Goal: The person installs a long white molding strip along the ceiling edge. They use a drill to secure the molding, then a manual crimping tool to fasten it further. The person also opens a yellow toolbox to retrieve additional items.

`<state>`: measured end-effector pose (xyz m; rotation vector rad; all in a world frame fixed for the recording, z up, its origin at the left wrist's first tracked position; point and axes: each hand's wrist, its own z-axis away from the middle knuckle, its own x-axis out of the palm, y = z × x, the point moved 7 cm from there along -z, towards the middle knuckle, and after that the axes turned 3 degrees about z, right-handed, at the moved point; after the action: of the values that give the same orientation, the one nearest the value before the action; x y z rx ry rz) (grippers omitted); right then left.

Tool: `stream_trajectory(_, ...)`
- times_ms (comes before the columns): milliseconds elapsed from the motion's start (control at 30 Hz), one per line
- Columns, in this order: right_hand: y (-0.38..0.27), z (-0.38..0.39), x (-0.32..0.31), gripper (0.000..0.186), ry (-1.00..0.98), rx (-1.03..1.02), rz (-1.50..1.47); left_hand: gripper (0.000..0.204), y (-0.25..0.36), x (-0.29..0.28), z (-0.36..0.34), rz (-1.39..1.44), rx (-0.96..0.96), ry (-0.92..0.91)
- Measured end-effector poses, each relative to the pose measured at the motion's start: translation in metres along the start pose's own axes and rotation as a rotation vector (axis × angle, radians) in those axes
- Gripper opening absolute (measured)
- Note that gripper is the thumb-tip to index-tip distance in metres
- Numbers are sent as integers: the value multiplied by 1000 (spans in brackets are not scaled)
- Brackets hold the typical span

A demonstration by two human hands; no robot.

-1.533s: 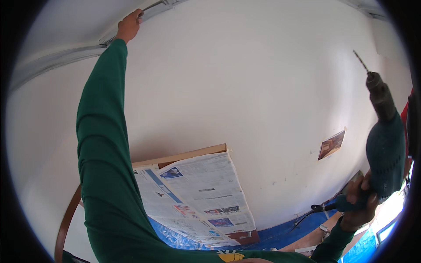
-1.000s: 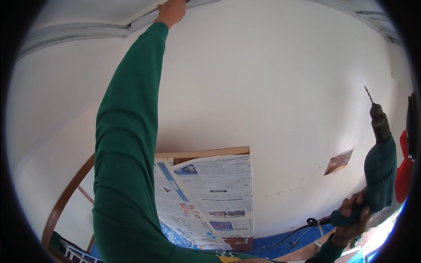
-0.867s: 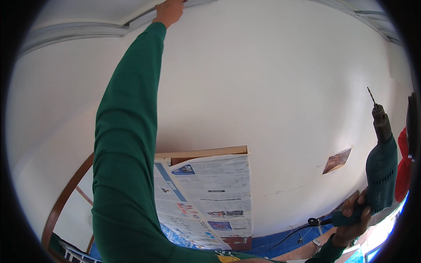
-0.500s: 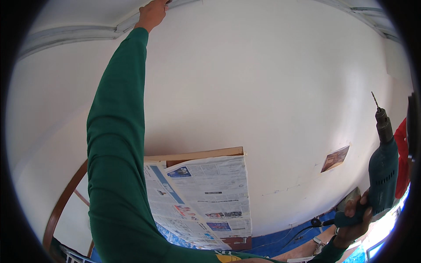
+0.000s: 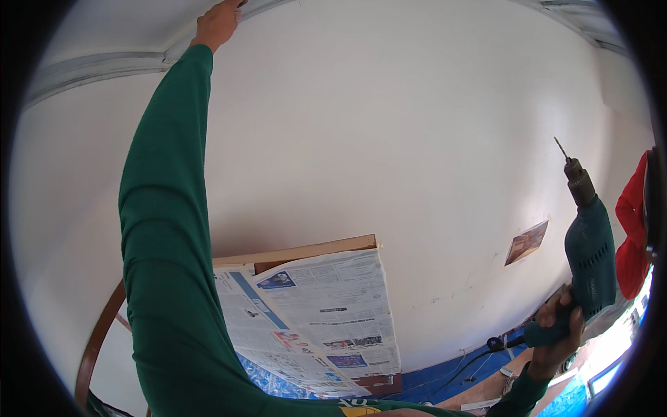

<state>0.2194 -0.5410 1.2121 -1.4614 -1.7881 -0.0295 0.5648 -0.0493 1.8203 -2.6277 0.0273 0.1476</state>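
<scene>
My left hand (image 5: pixel 217 22), at the end of a raised green sleeve, is closed at the grey metal channel (image 5: pixel 111 68) along the top of the wall, its fingertips partly hidden around a small dark thing I cannot make out. At the right, my right hand (image 5: pixel 563 326) grips the handle of a dark teal power drill (image 5: pixel 586 243), whose slim bit points upward and slightly left. A black cord hangs from the drill's handle.
A newspaper-covered board (image 5: pixel 309 299) stands against the white wall. A picture (image 5: pixel 526 242) hangs at the right, beside a person in red (image 5: pixel 631 264). A brown wooden frame (image 5: pixel 101 333) curves at lower left. Blue sheeting (image 5: pixel 431 382) lies below.
Since about one second ago my left hand has shifted left along the channel and the drill has moved left, while the view shifted slightly. More of the red clothing shows.
</scene>
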Motion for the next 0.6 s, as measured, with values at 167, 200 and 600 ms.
stream_trajectory(167,17,-24,31,50,-66,34,-122,34,2,-1,14,-91,-86,-46)
stream_trajectory(200,25,-32,41,50,-57,34,-141,34,0,1,17,-124,-123,-56)
stream_trajectory(600,100,-145,244,35,-180,331,-731,44,-28,34,-18,-22,-86,-229)
